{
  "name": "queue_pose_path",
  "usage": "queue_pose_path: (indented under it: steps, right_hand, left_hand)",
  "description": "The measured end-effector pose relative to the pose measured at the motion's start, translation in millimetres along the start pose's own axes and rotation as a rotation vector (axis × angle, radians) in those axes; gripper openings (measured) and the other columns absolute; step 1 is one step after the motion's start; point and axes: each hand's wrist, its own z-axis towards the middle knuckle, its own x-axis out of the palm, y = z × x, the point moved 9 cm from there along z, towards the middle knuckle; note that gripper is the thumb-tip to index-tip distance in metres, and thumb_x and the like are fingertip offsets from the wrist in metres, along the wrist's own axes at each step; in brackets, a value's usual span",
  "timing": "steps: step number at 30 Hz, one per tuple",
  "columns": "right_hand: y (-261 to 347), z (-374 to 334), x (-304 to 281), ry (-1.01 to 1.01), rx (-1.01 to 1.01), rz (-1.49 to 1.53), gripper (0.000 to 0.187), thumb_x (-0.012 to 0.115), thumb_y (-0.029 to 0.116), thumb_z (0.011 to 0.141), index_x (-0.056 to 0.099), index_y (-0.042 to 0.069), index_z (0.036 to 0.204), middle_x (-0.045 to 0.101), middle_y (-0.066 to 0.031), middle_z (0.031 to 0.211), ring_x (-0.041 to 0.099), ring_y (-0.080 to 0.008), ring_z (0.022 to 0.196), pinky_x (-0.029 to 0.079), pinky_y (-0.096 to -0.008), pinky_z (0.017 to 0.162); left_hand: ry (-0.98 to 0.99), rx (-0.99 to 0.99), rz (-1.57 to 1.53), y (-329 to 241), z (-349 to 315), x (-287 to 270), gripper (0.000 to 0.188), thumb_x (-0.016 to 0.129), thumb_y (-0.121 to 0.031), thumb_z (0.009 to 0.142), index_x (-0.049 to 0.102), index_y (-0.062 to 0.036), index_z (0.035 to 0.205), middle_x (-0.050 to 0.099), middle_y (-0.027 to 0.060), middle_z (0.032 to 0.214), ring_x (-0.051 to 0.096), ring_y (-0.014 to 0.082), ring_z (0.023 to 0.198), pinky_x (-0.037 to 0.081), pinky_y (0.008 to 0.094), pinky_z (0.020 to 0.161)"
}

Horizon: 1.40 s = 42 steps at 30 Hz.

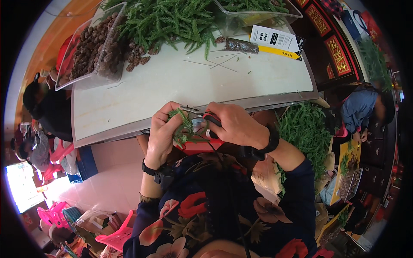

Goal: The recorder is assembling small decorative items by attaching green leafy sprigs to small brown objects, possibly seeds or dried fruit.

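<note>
Near the front edge of the white table (142,105), my left hand (160,136) is closed around a small green artificial pine sprig (184,131). My right hand (238,124) grips a pair of pliers (211,118) with red and black handles. The metal jaws point left, toward the fingertips of my left hand at the top of the sprig. Whether the jaws are clamped on a wire there is too small to tell. Several thin loose wires (221,64) lie on the table beyond my hands.
A clear plastic bin of brown pine cones (92,49) stands at the far left, with loose cones beside it. Green sprigs (167,21) are heaped at the back. A yellow-handled wire bundle (241,45) lies by a white card (275,38). More greenery (303,137) fills a box at right; other people sit nearby.
</note>
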Motion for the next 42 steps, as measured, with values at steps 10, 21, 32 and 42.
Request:
queue_pose_path:
  steps: [10,21,32,42]
  right_hand:
    - [6.5,0.7,-8.8,0.008,0.013,0.031,0.023,0.067,0.016,0.082,0.057,0.0,0.094,0.062,-0.0181,0.072,0.062,-0.0384,0.07,0.047,-0.0429,0.061]
    - [-22.6,17.4,-53.9,-0.288,0.217,-0.439,0.036,0.071,0.028,0.081,0.058,0.004,0.104,0.06,-0.0154,0.09,0.061,-0.0336,0.083,0.048,-0.0429,0.068]
    - [4.2,34.4,-41.7,-0.417,0.179,-0.771,0.045,0.072,0.034,0.08,0.056,0.009,0.114,0.054,-0.0134,0.103,0.054,-0.0346,0.095,0.045,-0.0464,0.072]
    - [123.5,88.1,5.8,-0.268,-0.084,0.124,0.012,0.06,0.001,0.087,0.062,0.002,0.098,0.062,-0.0106,0.088,0.063,-0.0239,0.081,0.049,-0.0302,0.069]
  left_hand:
    - [0.0,0.008,-0.036,-7.0,-4.5,-0.4,0.011,0.054,-0.003,0.092,0.057,0.0003,0.103,0.064,0.004,0.087,0.058,0.0075,0.072,0.049,0.0212,0.067]
    - [-0.081,0.094,-0.082,-42.7,-19.3,-46.8,0.029,0.053,-0.006,0.095,0.054,0.0038,0.122,0.066,0.0135,0.109,0.065,0.0177,0.094,0.052,0.0278,0.084]
    - [-0.195,0.208,0.095,-90.3,-51.5,-79.9,0.029,0.059,-0.004,0.092,0.056,0.0012,0.121,0.065,0.0048,0.099,0.059,0.0088,0.083,0.048,0.0216,0.079]
    - [-0.189,0.327,0.473,-118.8,-74.2,-90.3,0.031,0.062,-0.002,0.088,0.059,0.0001,0.118,0.067,0.0053,0.096,0.06,0.0089,0.083,0.049,0.024,0.076]
